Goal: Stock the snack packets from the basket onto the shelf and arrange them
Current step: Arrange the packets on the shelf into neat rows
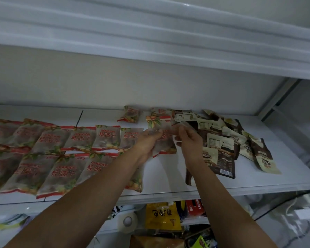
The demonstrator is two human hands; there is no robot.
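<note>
Left hand (148, 143) and right hand (188, 140) grasp one red-lettered packet (162, 136) between them over the white shelf (258, 179), the left curled round its left edge and the right pinching its right edge; whether its lower end touches the shelf cannot be told. To the left, matching packets (79, 138) lie flat in two overlapping rows, with a lone packet (131, 114) near the back wall, while a loose heap of brown pouches (220, 145) sprawls just beside the right hand. Below the shelf sit a yellow bag (161, 217) and a tape roll (127, 221).
</note>
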